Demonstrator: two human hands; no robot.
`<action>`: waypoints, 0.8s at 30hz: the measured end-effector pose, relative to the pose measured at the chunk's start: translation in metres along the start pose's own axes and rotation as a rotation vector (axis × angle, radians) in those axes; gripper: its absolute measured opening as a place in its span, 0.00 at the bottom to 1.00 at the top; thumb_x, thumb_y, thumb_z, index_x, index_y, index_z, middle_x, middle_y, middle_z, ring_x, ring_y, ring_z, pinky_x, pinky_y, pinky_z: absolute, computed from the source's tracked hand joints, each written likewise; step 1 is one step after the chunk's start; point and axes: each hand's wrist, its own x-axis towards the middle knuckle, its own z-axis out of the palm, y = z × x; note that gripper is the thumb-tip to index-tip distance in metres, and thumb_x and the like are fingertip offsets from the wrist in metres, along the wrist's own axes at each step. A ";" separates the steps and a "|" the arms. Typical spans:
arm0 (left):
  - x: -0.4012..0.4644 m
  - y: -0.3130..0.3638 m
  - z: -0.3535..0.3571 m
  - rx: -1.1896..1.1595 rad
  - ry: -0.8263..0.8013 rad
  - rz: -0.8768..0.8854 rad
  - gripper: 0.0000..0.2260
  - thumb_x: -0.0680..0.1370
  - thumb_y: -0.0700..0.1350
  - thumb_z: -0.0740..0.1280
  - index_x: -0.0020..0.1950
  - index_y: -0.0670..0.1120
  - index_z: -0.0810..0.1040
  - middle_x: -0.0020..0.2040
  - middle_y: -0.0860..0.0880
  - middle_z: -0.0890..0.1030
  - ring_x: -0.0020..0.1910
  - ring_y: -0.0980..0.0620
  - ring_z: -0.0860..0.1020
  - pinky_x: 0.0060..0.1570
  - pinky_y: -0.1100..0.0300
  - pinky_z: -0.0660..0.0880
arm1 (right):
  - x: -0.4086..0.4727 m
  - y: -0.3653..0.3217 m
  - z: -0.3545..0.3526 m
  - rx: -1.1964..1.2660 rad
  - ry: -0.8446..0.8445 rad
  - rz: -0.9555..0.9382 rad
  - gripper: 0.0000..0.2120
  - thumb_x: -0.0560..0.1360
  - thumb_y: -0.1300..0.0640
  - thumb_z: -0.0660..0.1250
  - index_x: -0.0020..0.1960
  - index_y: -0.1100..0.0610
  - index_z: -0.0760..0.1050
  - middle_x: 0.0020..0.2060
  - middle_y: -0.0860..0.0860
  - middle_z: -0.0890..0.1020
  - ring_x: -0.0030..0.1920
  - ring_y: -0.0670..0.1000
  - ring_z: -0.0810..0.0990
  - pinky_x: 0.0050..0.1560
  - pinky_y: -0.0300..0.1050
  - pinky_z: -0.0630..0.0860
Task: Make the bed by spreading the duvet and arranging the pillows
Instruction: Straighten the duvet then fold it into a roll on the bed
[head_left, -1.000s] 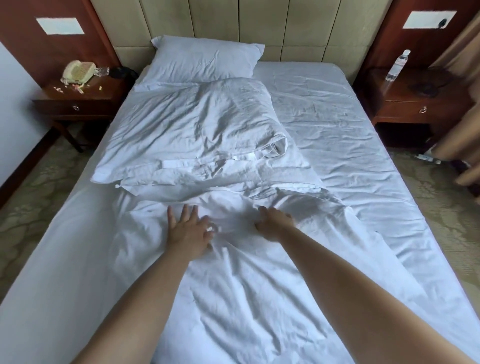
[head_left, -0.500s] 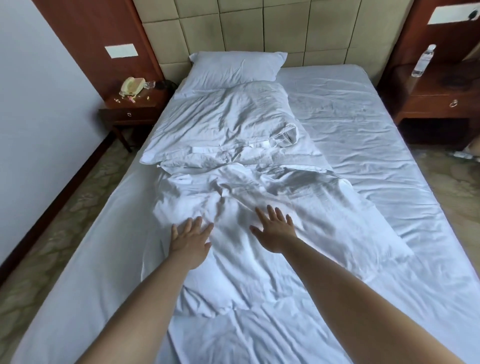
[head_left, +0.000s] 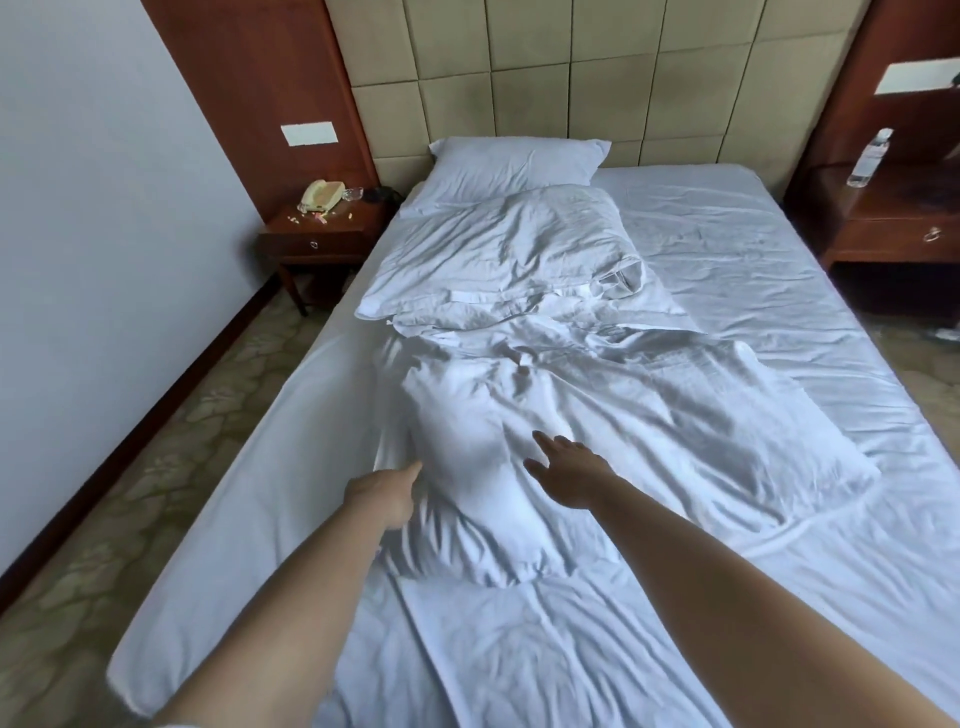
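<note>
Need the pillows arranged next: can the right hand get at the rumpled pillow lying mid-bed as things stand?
Probably yes, with a lean forward. The right hand hovers open over the bunched duvet, and only low duvet folds lie between it and the rumpled pillow; nothing blocks the way.

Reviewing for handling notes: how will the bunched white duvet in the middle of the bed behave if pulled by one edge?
The duvet looks floppy: it lies in deep creases and folds, so it would probably drape and trail. Likely light for its bulk, though awkward, since it covers much of the bed.
</note>
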 end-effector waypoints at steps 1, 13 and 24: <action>0.002 -0.012 0.004 -0.020 -0.009 0.015 0.28 0.81 0.45 0.52 0.77 0.60 0.44 0.69 0.47 0.71 0.62 0.45 0.74 0.57 0.53 0.71 | -0.001 -0.012 0.006 -0.002 0.002 0.017 0.28 0.81 0.40 0.47 0.78 0.48 0.46 0.76 0.53 0.57 0.75 0.56 0.58 0.71 0.53 0.60; 0.043 -0.125 0.038 -0.172 -0.077 0.295 0.26 0.81 0.46 0.53 0.77 0.60 0.48 0.75 0.46 0.64 0.70 0.45 0.68 0.64 0.56 0.68 | 0.007 -0.144 0.057 0.010 0.028 0.141 0.26 0.81 0.43 0.50 0.77 0.48 0.52 0.76 0.48 0.57 0.72 0.55 0.62 0.69 0.53 0.64; 0.097 -0.111 0.018 -0.443 -0.121 0.368 0.22 0.80 0.42 0.55 0.75 0.50 0.63 0.75 0.48 0.64 0.70 0.48 0.67 0.66 0.61 0.65 | 0.075 -0.173 0.011 -0.193 0.197 0.135 0.38 0.78 0.47 0.62 0.78 0.46 0.42 0.78 0.53 0.44 0.62 0.59 0.75 0.52 0.50 0.74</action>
